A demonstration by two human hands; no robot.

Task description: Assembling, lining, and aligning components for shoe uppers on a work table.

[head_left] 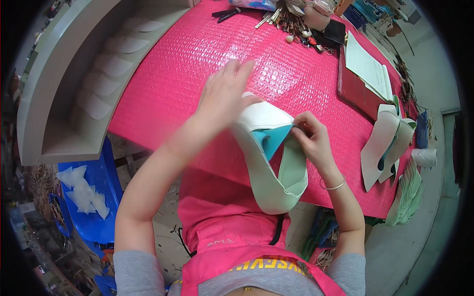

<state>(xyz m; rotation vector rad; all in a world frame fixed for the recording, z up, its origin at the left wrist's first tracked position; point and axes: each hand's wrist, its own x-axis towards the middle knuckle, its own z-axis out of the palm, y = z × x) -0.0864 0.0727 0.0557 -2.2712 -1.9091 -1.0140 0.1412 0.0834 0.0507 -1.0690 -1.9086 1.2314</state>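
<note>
A pale green shoe upper (269, 190) is held over the near edge of the pink-covered table (170, 84), its rounded end hanging toward my apron. Turquoise lining (275, 140) shows inside it, and a white section (266, 116) forms its far end. My right hand (313, 138) pinches the upper's right edge between thumb and fingers. Smeared by motion, my left hand (224, 91) is at the upper's far left side with its fingers apart. Whether the left thumb touches the white section is unclear.
Left stands a grey shelf (64, 84) with several white curved pieces (112, 64). White pieces lie on a blue seat (101, 197). Far right are a notebook (368, 69), more uppers (380, 143), stacked green pieces (407, 195) and a white roll (424, 158). Tools (286, 17) lie at the back.
</note>
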